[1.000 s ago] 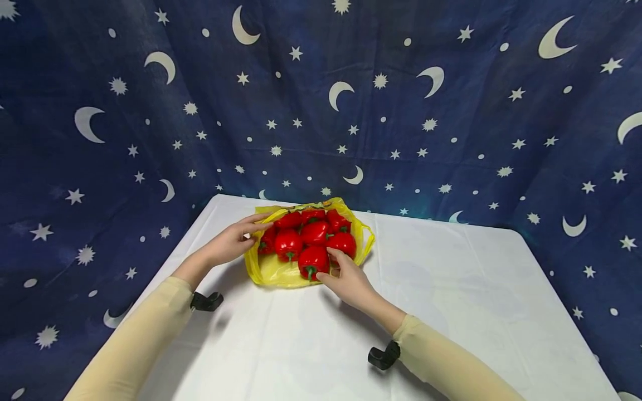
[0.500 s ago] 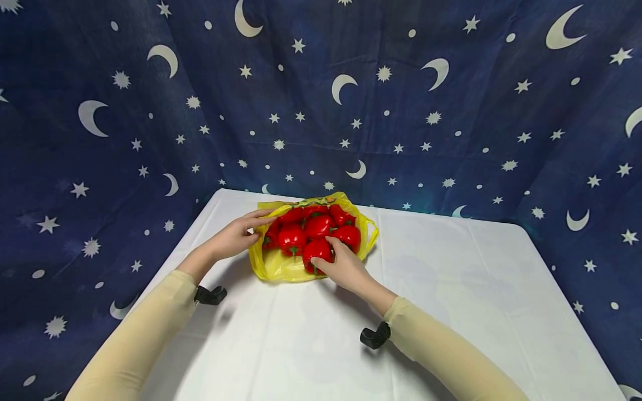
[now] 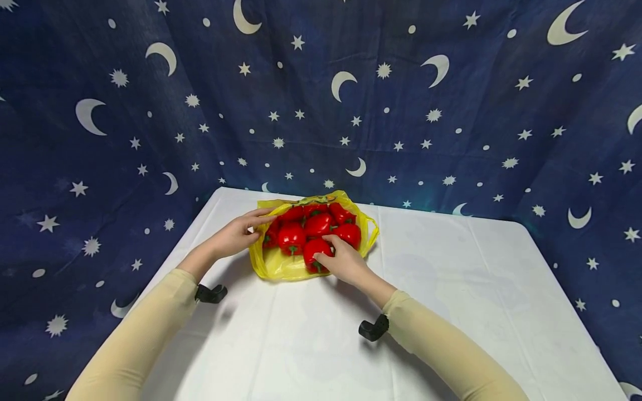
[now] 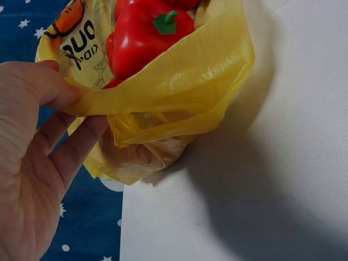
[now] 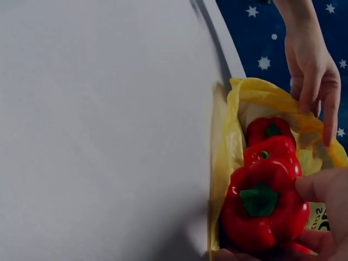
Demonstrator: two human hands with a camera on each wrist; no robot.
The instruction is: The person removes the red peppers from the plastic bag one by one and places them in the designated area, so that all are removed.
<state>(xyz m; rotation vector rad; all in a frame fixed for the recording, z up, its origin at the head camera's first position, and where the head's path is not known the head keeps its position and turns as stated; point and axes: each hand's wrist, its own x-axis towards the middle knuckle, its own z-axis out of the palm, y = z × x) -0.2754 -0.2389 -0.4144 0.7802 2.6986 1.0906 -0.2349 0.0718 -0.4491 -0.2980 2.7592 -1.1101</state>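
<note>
A yellow plastic bag (image 3: pixel 277 268) lies on the white-covered table, its mouth spread towards me. Several glossy red bell peppers with green stems fill it. My left hand (image 3: pixel 232 236) pinches the bag's left rim; in the left wrist view the thumb lies over the yellow edge (image 4: pixel 163 92) and fingers are behind it. My right hand (image 3: pixel 349 264) grips the front bell pepper (image 3: pixel 313 250), which sits at the bag's mouth. In the right wrist view, the thumb and fingers lie around that pepper (image 5: pixel 246 225), some fingers partly hidden beneath or behind it.
White cloth covers the table (image 3: pixel 451 278), which extends to the right and in front of the bag. A dark blue curtain (image 3: pixel 301 83) with moons and stars hangs behind and at the sides. Black wrist devices (image 3: pixel 374 327) are worn at both sleeve cuffs.
My right hand has moved slightly forward and its thumb and fingers have closed around the front bell pepper. My left hand stays at the bag's rim. The head view has tilted slightly.
</note>
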